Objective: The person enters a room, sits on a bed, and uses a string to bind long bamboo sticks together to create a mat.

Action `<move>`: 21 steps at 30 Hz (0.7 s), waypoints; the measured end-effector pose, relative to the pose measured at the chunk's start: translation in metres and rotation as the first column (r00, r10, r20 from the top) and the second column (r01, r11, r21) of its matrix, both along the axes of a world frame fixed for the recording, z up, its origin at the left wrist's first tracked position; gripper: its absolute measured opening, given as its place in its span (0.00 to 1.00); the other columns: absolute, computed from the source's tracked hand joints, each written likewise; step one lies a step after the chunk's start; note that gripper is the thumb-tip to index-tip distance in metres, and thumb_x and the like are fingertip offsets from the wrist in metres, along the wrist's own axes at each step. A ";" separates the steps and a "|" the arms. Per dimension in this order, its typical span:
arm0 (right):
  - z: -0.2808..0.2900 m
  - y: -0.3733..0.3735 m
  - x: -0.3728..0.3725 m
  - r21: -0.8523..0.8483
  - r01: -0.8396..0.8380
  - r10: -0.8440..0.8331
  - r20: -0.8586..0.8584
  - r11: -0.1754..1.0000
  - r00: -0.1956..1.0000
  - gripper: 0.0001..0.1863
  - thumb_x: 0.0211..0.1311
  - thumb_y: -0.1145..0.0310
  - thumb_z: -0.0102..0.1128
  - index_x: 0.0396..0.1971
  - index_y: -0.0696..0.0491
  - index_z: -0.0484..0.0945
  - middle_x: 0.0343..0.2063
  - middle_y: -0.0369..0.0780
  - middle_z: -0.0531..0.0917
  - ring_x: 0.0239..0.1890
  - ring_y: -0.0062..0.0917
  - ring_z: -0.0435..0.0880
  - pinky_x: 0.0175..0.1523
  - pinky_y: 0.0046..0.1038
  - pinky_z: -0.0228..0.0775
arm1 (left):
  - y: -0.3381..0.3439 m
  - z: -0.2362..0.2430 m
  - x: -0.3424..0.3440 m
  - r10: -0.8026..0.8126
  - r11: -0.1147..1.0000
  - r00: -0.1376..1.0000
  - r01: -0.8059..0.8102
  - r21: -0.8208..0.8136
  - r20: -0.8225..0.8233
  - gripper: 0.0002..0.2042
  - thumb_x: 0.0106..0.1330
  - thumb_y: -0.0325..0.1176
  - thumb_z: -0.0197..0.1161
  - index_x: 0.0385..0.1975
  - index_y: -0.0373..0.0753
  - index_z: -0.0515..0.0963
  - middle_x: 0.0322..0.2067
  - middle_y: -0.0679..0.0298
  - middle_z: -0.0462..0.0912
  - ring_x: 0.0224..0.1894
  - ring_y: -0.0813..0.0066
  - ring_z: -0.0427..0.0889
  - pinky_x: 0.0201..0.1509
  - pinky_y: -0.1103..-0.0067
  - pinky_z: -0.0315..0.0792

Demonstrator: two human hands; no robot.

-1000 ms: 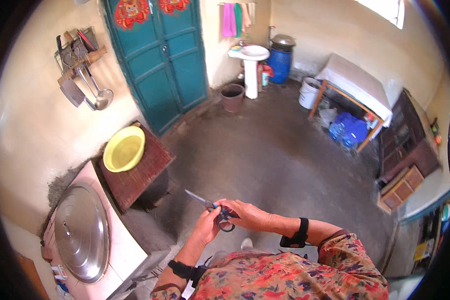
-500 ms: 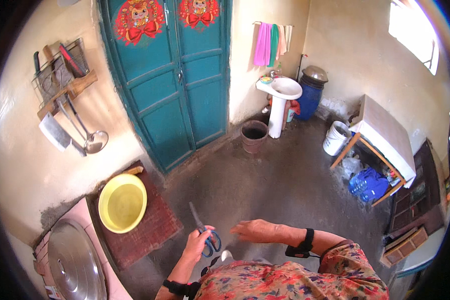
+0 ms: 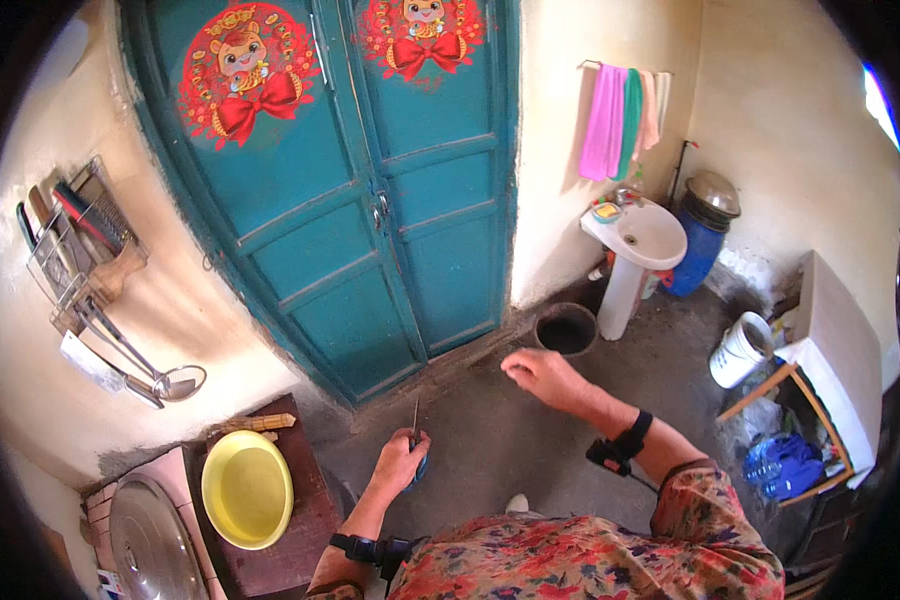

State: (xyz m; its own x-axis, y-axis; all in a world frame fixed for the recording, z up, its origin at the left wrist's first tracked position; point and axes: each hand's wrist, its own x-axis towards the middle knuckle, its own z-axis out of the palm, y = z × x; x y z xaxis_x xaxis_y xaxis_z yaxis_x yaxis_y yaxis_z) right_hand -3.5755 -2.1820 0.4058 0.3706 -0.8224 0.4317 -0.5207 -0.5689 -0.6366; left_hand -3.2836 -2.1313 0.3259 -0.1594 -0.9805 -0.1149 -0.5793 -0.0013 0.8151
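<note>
My left hand, low in the frame's centre, is clamped round the scissors, blades pointing up toward the teal door, while my right hand hangs empty, fingers loosely curled, mid-carry I judge.

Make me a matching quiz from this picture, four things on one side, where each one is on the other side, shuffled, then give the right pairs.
Things:
1. scissors
2. yellow basin
3. pink towel
4. white bucket

Places:
A. on the wall rail above the washbasin
B. in the left hand
C. on the floor beside the white table
D. on the dark wooden stand

Pairs: 1-B, 2-D, 3-A, 4-C
</note>
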 end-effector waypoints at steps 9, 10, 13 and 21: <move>0.054 -0.233 0.019 -0.264 0.010 -0.013 -0.009 0.964 1.000 0.08 0.54 0.73 0.51 0.36 0.51 0.73 0.30 0.45 0.75 0.35 0.41 0.75 0.39 0.36 0.68 | -0.169 0.016 -0.024 0.004 0.962 0.959 0.073 -0.262 0.283 0.14 0.58 0.35 0.54 0.39 0.31 0.69 0.41 0.48 0.74 0.43 0.52 0.73 0.46 0.67 0.67; 0.055 -0.254 0.025 -0.257 0.009 -0.012 -0.011 0.966 1.000 0.08 0.54 0.73 0.51 0.36 0.51 0.73 0.30 0.45 0.75 0.35 0.41 0.75 0.39 0.36 0.68 | -0.191 0.015 -0.023 0.003 0.964 0.960 0.072 -0.255 0.281 0.14 0.58 0.35 0.54 0.39 0.31 0.69 0.41 0.48 0.74 0.43 0.52 0.73 0.46 0.67 0.67; 0.059 -0.315 0.036 -0.211 -0.089 0.093 0.005 0.973 0.996 0.09 0.57 0.71 0.48 0.38 0.51 0.72 0.35 0.45 0.74 0.40 0.41 0.73 0.43 0.37 0.67 | -0.259 0.017 -0.021 -0.120 0.966 0.946 0.181 -0.182 0.300 0.14 0.58 0.34 0.54 0.39 0.31 0.69 0.43 0.49 0.72 0.45 0.53 0.72 0.49 0.67 0.67; 0.080 -0.417 0.080 -0.204 -0.088 0.088 -0.010 0.975 0.996 0.10 0.57 0.71 0.48 0.40 0.50 0.70 0.36 0.44 0.73 0.39 0.42 0.73 0.44 0.38 0.67 | -0.395 -0.015 -0.014 -0.205 0.735 0.785 0.518 -0.437 0.584 0.13 0.57 0.33 0.54 0.34 0.28 0.73 0.47 0.52 0.70 0.47 0.56 0.72 0.51 0.69 0.67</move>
